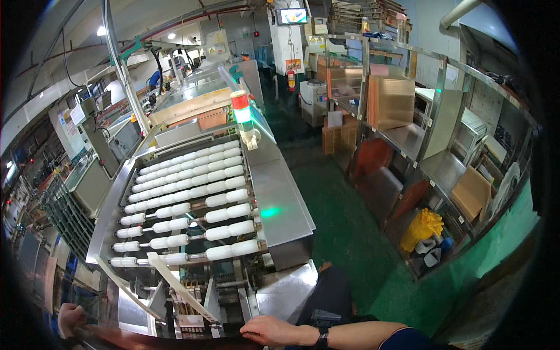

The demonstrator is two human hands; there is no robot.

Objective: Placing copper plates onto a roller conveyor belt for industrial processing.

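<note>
Along the lower edge of the head view lies a dark reddish-brown panel (146,338), mostly cut off by the picture's rim. My left hand (70,318) is closed at the panel's left end, with its fingers curled. My right hand (269,331) grips the right end, fingers bent over the edge and a dark band on the wrist. Just beyond the panel is a roller conveyor (192,186) with rows of white rollers. Two pale guide bars (181,286) slope at its near end, beside small mechanical parts.
A metal machine cover (274,192) runs along the conveyor's right side, with a red-and-green signal light (240,108) above it. Farther right, a metal rack (417,146) holds boards, cardboard and a yellow bag (421,229). Green floor (332,204) lies between. A dark wire rack (67,204) stands left.
</note>
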